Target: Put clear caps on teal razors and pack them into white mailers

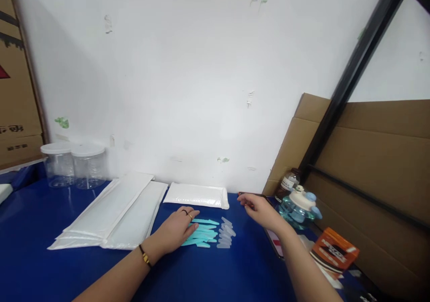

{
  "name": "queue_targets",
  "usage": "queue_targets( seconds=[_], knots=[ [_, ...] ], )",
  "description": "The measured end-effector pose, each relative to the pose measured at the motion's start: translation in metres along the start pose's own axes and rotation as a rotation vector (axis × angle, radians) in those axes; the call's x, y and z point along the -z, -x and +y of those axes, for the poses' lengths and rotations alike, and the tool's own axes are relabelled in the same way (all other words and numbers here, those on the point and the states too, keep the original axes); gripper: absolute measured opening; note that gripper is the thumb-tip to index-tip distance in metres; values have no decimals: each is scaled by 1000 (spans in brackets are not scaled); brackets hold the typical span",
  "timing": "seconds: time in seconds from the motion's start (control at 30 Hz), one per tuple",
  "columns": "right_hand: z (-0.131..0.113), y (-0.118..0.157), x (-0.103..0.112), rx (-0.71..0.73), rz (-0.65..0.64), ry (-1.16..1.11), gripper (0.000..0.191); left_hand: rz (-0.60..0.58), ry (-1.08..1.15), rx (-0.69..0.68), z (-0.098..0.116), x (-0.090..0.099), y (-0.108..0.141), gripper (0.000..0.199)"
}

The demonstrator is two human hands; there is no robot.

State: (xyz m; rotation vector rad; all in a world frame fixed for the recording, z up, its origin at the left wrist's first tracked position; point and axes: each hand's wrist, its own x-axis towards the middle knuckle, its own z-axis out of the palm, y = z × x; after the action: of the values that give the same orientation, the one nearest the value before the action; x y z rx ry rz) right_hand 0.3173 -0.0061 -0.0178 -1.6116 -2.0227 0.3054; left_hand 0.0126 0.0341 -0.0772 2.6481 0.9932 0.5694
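My left hand (179,229) rests over the left part of a pile of turquoise plastic pieces (205,234), its fingers partly bent; what they hold, if anything, is hidden. Right of the pile lie several small translucent caps (226,233). Over on the right, my right hand (254,207) is above the blue table, its fingers curled together near a dark, red-edged item by the wall. Anything within those fingers is too small to make out. Behind the pile a white padded packet (196,195) lies flat.
White padded envelopes (110,212) and two clear lidded jars (89,168) stand or lie at left. At right are a phone (275,244), a brown bottle (288,183), a teal jug (297,209), an orange pouch (334,252) and cardboard (379,159) behind a black post.
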Motion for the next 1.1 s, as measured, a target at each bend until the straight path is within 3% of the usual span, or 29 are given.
queue_targets(
  seconds=[0.27, 0.43, 0.67, 0.87, 1.1],
  knots=[
    [8, -6, -61, -105, -75, 82, 10, 19, 7, 165, -4, -1, -9, 22],
    [13, -14, -81, -148, -46, 58, 6, -2, 86, 285, -6, -3, -18, 18],
    [13, -10, -77, -153, 5, -9, 8, -125, 116, 357, -11, -11, -24, 16],
    [-10, -7, -54, -136, 147, -395, 8, -79, 156, 347, -9, -11, -20, 16],
    [-16, -5, -72, -122, 143, -630, 17, -210, 101, 441, 2, -1, -33, 19]
  ],
)
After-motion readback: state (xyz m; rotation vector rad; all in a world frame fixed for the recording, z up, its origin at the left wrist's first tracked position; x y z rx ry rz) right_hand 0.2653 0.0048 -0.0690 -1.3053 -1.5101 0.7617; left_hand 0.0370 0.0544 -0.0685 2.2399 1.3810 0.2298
